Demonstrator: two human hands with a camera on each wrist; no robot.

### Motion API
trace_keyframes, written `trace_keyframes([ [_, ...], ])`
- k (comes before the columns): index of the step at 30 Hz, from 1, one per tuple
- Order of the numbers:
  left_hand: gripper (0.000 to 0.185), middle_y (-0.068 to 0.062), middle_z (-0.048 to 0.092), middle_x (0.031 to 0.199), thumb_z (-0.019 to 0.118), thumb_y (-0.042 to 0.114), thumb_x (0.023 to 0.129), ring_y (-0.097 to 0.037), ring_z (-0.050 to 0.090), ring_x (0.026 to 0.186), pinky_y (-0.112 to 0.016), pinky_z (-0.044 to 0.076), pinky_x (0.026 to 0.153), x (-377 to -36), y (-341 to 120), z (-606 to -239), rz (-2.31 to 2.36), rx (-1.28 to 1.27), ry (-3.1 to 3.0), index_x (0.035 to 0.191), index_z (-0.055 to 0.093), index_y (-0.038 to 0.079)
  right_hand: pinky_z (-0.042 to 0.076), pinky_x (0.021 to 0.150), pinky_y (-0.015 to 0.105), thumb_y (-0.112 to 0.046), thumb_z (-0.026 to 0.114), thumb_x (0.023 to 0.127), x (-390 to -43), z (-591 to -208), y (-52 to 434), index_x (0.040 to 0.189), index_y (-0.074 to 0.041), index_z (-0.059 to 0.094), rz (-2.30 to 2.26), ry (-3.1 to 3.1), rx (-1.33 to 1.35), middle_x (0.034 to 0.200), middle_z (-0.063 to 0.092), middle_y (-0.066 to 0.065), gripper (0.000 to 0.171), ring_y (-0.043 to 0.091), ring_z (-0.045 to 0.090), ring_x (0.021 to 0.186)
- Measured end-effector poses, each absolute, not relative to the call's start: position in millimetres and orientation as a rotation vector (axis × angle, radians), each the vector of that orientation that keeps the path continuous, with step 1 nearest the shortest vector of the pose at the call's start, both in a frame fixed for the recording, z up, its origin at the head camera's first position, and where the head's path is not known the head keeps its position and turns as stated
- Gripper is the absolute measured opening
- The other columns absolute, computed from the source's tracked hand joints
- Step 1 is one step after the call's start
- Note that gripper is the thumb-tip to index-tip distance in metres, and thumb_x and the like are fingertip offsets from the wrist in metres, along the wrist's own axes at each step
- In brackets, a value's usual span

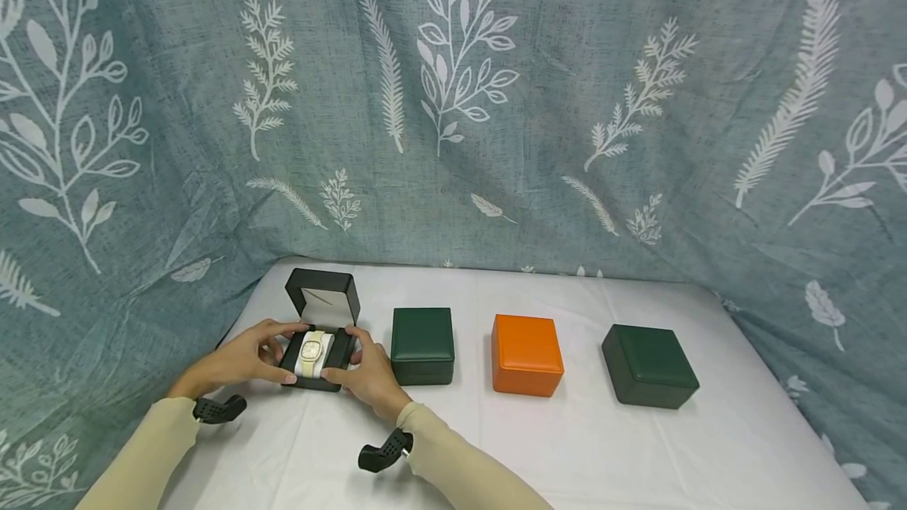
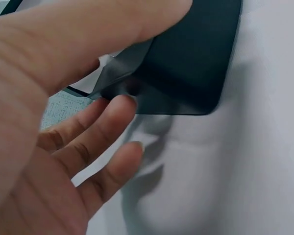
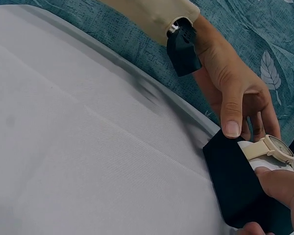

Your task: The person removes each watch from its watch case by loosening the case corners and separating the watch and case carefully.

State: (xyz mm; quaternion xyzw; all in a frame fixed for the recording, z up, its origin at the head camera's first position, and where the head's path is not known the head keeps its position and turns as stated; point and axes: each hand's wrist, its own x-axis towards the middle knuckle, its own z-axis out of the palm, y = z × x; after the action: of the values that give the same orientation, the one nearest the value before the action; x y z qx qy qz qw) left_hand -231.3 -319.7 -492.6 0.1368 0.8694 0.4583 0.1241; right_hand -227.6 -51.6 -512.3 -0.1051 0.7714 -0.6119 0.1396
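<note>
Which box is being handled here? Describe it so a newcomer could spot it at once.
On the white table, four boxes stand in a row. It is the black box at the far left, held between the left hand and right hand. Alone among them, its lid is up, showing a cream-strapped watch.

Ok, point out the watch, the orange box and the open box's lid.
watch [image 1: 311, 350], head view, on its dial.
orange box [image 1: 526, 349], head view, on its top.
lid [image 1: 324, 308], head view, on its pale lining.

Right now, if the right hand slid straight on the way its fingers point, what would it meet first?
The right hand points left across the open black box, so it would likely meet the watch on its cushion first, then the left hand.
</note>
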Motion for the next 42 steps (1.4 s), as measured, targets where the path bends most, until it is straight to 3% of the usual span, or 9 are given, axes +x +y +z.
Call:
trace_keyframes([
  [10, 0.079, -0.016, 0.047, 0.116, 0.089, 0.026, 0.083, -0.025, 0.054, 0.090, -0.032, 0.049, 0.073, -233, -320, -492, 1.281, 0.405, 2.534, 0.151, 0.052, 0.013, 0.053, 0.061, 0.029, -0.016, 0.088, 0.083, -227, -512, -52, 0.152, -0.022, 0.047, -1.769, 2.254, -0.304, 0.107, 0.052, 0.011, 0.081, 0.017, 0.056, 0.073],
  [20, 0.076, -0.016, 0.047, 0.104, 0.089, 0.026, 0.083, -0.019, 0.048, 0.074, -0.029, 0.043, 0.064, -236, -317, -489, 1.252, 0.438, 2.592, 0.150, 0.055, 0.015, 0.052, 0.061, 0.028, -0.018, 0.088, 0.084, -227, -512, -51, 0.152, -0.022, 0.047, -1.749, 2.261, -0.306, 0.107, 0.052, 0.010, 0.080, 0.016, 0.056, 0.072],
  [28, 0.074, -0.011, 0.050, 0.092, 0.085, 0.030, 0.086, -0.018, 0.044, 0.072, -0.028, 0.040, 0.061, -240, -316, -484, 1.106, 0.573, 2.669, 0.149, 0.054, 0.006, 0.052, 0.062, 0.027, -0.021, 0.088, 0.084, -228, -513, -52, 0.153, -0.022, 0.046, -1.734, 2.252, -0.292, 0.107, 0.052, 0.008, 0.080, 0.015, 0.056, 0.072],
  [34, 0.079, -0.009, 0.049, 0.092, 0.083, 0.034, 0.088, -0.018, 0.044, 0.074, -0.028, 0.040, 0.062, -242, -315, -480, 1.001, 0.625, 2.641, 0.151, 0.049, 0.002, 0.052, 0.061, 0.026, -0.020, 0.088, 0.084, -228, -514, -53, 0.152, -0.022, 0.047, -1.736, 2.258, -0.305, 0.107, 0.052, 0.008, 0.080, 0.015, 0.056, 0.071],
  [42, 0.081, -0.004, 0.052, 0.093, 0.088, 0.039, 0.082, -0.016, 0.044, 0.075, -0.028, 0.041, 0.064, -250, -307, -471, 0.806, 0.740, 2.740, 0.144, 0.057, -0.002, 0.052, 0.061, 0.027, -0.019, 0.088, 0.084, -229, -513, -52, 0.152, -0.022, 0.048, -1.740, 2.261, -0.287, 0.107, 0.052, 0.009, 0.079, 0.015, 0.057, 0.070],
])
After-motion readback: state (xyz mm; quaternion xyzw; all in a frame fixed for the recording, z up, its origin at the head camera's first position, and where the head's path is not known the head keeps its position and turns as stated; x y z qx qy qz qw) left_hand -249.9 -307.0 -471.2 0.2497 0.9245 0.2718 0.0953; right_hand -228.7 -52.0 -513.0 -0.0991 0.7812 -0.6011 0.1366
